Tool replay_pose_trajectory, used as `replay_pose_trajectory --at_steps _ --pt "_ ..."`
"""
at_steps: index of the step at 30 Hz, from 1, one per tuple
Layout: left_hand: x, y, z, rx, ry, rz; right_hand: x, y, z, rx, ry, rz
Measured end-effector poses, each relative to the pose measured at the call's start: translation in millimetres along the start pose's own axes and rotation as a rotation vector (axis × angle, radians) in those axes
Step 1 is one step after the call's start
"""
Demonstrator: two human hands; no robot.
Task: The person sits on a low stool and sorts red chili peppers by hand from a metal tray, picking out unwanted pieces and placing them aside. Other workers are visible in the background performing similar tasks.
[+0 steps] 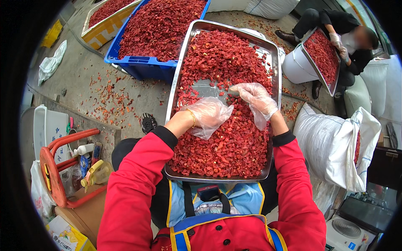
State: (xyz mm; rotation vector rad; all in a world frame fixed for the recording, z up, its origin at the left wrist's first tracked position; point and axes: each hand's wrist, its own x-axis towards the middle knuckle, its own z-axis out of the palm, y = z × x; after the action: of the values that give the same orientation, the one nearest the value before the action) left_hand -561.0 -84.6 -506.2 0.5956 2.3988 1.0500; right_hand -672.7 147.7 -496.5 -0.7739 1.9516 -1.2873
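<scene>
A rectangular metal tray [280,72] rests before me, filled with chopped dried red chili pieces [220,150]. Bare metal shows through near its middle. My left hand [209,114], in a clear plastic glove with a gold-coloured bracelet at the wrist, is over the chili left of centre, fingers curled and pointing right. Whether it holds any pieces is hidden. My right hand [256,97], gloved too, is above the right half of the tray, its fingers bent and pointing left. Its fingertips seem near the pieces; whether it grips any cannot be told. The two hands are apart.
A blue plastic crate [141,64] of chili stands beyond the tray's left side, a foam box [94,39] behind it. At right, a co-worker [351,40] holds another tray on a white bucket [296,67]. An open woven sack [329,144] sits right; a red stool [56,175] lies left.
</scene>
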Motion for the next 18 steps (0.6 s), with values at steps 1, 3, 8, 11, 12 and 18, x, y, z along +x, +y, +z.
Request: replay_pose_trajectory --at_steps 1,3,8,11,12,18 --pt "-4 5 -2 -0.022 -0.026 0.001 2 -1 5 -0.047 0.053 -0.008" --pt "-6 1 5 -0.15 -0.089 0.007 7 -2 14 -0.38 0.099 -0.185" --pt "-14 24 -13 -0.165 -0.151 0.176 11 15 36 -0.548 -0.068 -0.329" --pt "-23 31 -33 -0.329 -0.133 0.053 2 33 32 0.044 -0.424 -0.065" --pt "-27 12 -25 -0.441 -0.13 0.026 2 8 29 0.108 -0.538 0.069" --pt "-29 13 -50 -0.302 -0.184 -0.272 -7 -10 -23 -0.048 0.091 0.025"
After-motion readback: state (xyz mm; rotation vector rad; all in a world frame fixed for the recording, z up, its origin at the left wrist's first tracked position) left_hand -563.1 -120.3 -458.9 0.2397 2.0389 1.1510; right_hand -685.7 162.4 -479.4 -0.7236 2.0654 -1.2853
